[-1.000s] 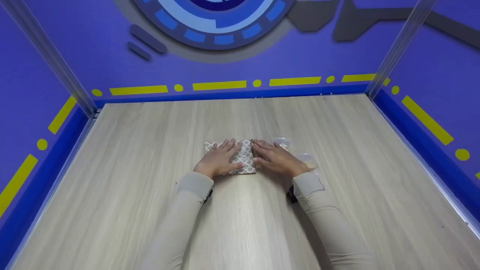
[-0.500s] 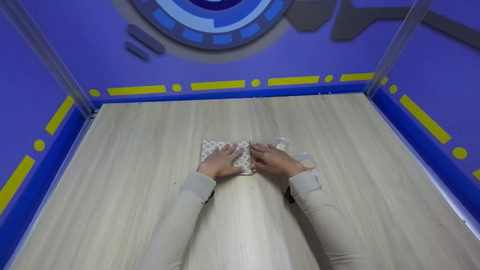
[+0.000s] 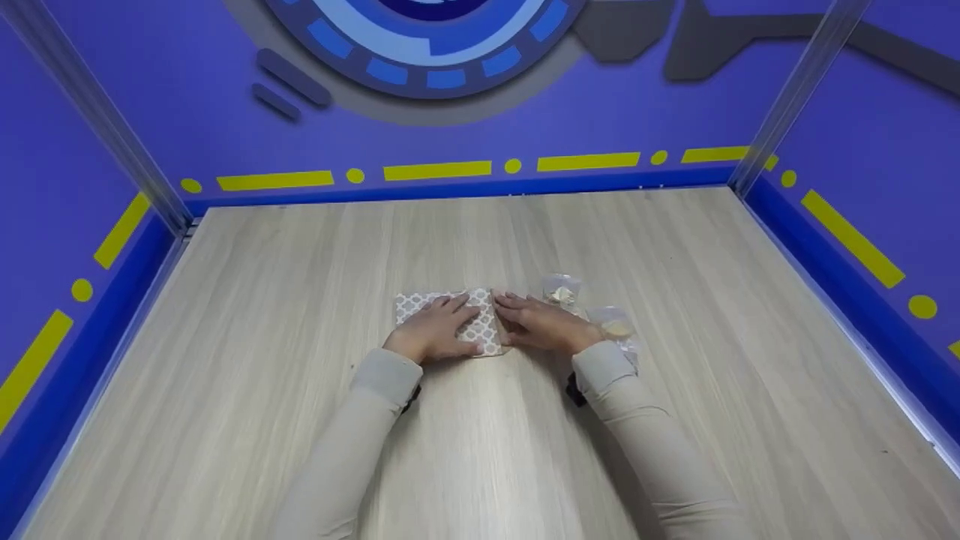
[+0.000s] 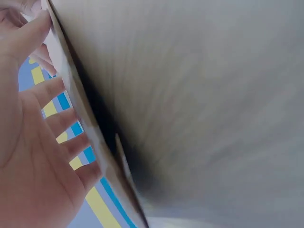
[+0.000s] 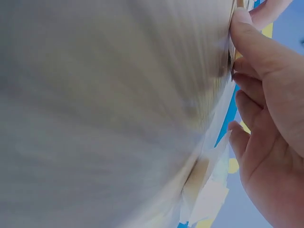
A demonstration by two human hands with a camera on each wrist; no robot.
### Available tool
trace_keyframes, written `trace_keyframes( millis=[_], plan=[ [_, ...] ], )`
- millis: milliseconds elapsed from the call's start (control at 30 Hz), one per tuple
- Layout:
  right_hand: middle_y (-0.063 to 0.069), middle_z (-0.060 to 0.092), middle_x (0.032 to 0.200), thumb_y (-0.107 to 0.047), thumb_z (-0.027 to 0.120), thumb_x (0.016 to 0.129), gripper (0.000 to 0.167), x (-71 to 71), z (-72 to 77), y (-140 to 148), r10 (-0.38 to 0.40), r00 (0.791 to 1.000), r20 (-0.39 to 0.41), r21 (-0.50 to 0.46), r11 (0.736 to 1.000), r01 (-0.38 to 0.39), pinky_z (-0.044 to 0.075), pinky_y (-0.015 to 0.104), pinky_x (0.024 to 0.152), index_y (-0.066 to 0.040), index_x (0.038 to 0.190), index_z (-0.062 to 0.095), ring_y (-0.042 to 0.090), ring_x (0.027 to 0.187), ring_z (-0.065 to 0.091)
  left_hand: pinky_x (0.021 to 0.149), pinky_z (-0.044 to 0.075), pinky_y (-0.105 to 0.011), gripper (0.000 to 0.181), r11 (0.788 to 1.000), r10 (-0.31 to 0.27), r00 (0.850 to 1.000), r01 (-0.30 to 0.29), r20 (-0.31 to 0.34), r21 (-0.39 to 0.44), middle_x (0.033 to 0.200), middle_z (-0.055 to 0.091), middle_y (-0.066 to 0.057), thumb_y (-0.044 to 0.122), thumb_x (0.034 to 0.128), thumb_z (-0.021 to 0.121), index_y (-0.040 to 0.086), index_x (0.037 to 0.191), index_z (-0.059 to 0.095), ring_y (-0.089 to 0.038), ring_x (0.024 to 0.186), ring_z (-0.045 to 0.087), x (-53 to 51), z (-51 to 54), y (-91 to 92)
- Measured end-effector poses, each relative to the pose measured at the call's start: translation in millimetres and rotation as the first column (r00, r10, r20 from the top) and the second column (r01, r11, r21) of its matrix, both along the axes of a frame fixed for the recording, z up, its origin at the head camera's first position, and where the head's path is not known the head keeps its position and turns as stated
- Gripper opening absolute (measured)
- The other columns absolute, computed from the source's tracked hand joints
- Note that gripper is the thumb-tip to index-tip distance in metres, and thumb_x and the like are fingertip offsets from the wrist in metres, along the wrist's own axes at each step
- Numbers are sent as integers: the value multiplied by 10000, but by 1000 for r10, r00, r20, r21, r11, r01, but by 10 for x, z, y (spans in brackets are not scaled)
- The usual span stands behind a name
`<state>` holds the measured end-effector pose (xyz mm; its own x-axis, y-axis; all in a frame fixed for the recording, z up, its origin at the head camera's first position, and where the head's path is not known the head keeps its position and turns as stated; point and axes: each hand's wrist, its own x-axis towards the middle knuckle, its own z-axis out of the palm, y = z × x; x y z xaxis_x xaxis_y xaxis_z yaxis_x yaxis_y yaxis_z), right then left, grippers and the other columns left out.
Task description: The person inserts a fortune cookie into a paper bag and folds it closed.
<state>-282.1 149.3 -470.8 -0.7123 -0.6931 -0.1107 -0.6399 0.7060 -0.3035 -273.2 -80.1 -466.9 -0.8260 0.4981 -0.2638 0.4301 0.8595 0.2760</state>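
In the head view a flat folded piece of paper, white with a grey lattice print [image 3: 484, 339], lies on the wooden table between the hands. It may be a paper bag; I cannot tell. My left hand [image 3: 435, 330] rests on top of it, fingers spread, and the left wrist view shows the fingertips touching its surface. Along its right edge runs a narrow plain brown strip [image 3: 505, 341]. My right hand [image 3: 551, 326] has its fingertips and thumb at that strip, the fingers nearly straight. In the left wrist view a loose flap [image 4: 122, 159] stands out underneath.
Two small clear plastic bags lie right of the right hand: a far bag [image 3: 562, 286] with pale contents and a nearer bag [image 3: 616, 324] with something yellowish inside. The wooden tabletop [image 3: 300, 300] is bounded by blue-purple walls [image 3: 450, 142] at the back and sides.
The printed paper has shifted slightly left and toward me. Both hands have moved a little nearer with it. More of the brown strip shows at its right edge.
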Motion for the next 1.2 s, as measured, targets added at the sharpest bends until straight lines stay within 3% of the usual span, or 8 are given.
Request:
trace_keyframes(
  millis=[233,500,767,1000,1200],
  plan=[
    [183,272,1553,-232,587,954,617,-24,30,-18,-13,995,103,6,1000,12,221,479,1164,26,1458,339,342,1443,236,1179,155,-516,817,1000,15,997,-17,71,25,1616,145,30,585,864,586,263,1530,240,-315,1484,115,-19,9,-20],
    [155,227,1577,-228,588,952,636,-57,55,-44,-25,989,144,22,1000,22,206,454,1174,8,1473,311,321,1461,194,1152,119,-604,759,999,19,994,-25,108,49,1615,123,89,564,892,555,309,1528,228,-296,1485,100,-91,-7,-59],
    [165,221,1573,-251,599,942,656,-46,64,-38,-15,983,181,-28,999,21,212,459,1171,17,1468,312,340,1449,214,1178,84,-552,741,998,-8,995,2,97,59,1614,150,43,468,909,600,261,1528,250,-307,1479,114,-114,-25,-48],
    [159,219,1574,-191,609,937,640,-58,29,-65,-39,983,181,-10,999,41,227,447,1167,16,1467,316,333,1444,231,1199,122,-462,764,995,-53,995,45,86,94,1612,161,-34,396,882,655,157,1513,296,-258,1494,91,-127,-42,-48],
    [133,227,1578,-217,615,933,644,-53,26,-67,-55,982,179,6,998,55,235,436,1166,-10,1471,327,323,1443,242,1200,131,-443,790,993,-67,992,55,111,108,1615,140,-26,411,887,646,164,1527,255,-232,1496,81,-147,-58,-68]
  ],
)
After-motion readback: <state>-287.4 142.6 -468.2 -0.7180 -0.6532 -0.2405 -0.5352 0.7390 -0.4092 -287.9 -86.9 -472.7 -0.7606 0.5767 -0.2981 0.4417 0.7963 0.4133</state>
